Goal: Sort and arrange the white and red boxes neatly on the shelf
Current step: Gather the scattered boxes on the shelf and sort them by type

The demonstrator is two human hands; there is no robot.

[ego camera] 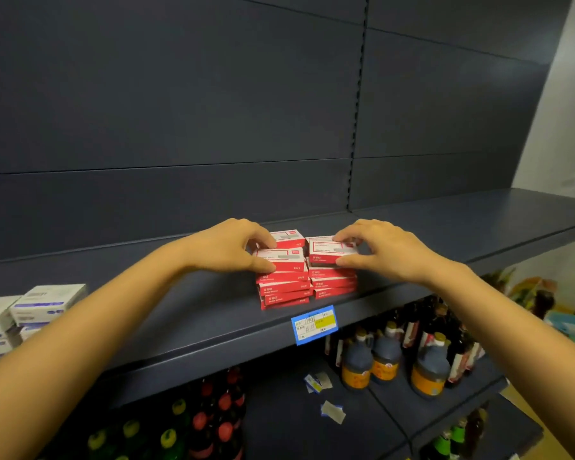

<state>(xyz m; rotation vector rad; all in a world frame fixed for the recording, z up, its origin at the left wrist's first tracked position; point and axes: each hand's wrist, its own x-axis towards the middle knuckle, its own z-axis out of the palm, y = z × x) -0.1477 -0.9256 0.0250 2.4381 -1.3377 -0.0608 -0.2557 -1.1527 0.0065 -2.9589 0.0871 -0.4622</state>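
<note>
left hand [228, 249] pinching left stack's top box [281, 257], right hand [384, 249] likewise — seemingly — right box [329, 249]

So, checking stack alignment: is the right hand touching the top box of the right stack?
Touching: head view shows the right hand pinching the top box, thumb and fingers.

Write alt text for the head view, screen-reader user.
Two bare hands grip red and white boxes stacked in two side-by-side piles on a dark shelf: the left hand on the left pile, the right hand on the right. White and blue boxes sit far left; dark bottles stand below.
</note>
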